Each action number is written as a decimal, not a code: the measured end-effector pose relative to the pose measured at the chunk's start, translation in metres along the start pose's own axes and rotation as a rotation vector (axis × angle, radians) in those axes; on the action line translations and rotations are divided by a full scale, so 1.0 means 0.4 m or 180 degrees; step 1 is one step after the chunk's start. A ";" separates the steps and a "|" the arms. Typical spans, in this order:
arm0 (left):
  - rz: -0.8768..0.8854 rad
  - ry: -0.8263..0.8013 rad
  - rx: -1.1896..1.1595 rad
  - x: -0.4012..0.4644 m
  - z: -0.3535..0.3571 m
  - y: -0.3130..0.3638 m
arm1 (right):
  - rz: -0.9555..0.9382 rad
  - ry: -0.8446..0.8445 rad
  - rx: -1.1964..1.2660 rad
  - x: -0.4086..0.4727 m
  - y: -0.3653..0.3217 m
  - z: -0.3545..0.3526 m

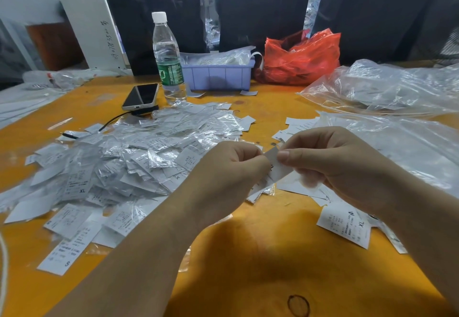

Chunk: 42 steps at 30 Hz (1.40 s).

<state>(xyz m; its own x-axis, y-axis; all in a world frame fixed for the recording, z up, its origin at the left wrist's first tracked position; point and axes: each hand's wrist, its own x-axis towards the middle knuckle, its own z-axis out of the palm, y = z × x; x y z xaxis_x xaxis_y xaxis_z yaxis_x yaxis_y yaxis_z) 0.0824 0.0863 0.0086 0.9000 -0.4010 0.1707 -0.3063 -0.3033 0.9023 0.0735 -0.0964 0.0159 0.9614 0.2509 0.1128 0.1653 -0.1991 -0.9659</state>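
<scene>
Head view: a person's left hand (231, 165) and right hand (330, 157) meet above an orange bench (260, 254), each grip pinching one end of a white printed label (277, 165) held clear of the surface between them. The left fingers curl over the label's near end, and the right thumb presses on its far end. Something pale and blurred hangs under the right hand, and it cannot be told whether that is a clear sleeve. To the left lies a heap of bagged labels (139, 153); loose labels (345, 225) marked XL lie scattered to the right.

The likely risk is a slip. The label is thin and held only at its tips, so a hard pull from either side could crease or tear it. A slack pinch could drop it among near-identical pieces, where it would be hard to pick out again. A sweep of the left forearm, which lies right beside the heap, could also push bagged pieces in among the loose ones. A capped water bottle (169, 61) and a phone (141, 95) stand well behind, near a purple bin (218, 76)
</scene>
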 end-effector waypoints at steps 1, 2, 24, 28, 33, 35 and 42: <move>0.0018 -0.0031 0.0045 -0.001 0.000 0.001 | 0.0002 -0.0004 -0.0015 0.001 0.001 0.000; 0.0012 -0.0071 0.0080 -0.002 0.000 0.001 | 0.0006 -0.0018 -0.0030 0.001 0.001 0.000; 0.0145 -0.0004 -0.0377 0.004 -0.007 -0.004 | 0.0004 -0.0282 -0.0117 -0.002 -0.006 -0.006; 0.0096 0.0091 -0.0184 0.007 -0.011 -0.014 | 0.0025 -0.0320 -0.0183 -0.004 -0.007 -0.001; 0.0084 0.0297 -0.0411 0.008 -0.008 -0.018 | -0.0006 -0.0262 -0.0185 -0.006 -0.010 0.002; 0.0092 0.0341 -0.0468 0.008 -0.004 -0.018 | -0.0024 -0.0262 -0.0167 -0.006 -0.007 0.007; -0.0096 0.0403 -0.0464 0.009 -0.001 -0.019 | 0.0051 -0.0075 -0.0066 -0.002 0.001 0.009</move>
<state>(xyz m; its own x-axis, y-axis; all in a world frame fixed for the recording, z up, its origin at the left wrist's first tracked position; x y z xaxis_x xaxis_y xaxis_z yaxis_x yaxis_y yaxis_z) 0.0883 0.0875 0.0025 0.9428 -0.2788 0.1829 -0.2387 -0.1815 0.9540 0.0721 -0.0931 0.0147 0.9586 0.2696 0.0916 0.1546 -0.2228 -0.9625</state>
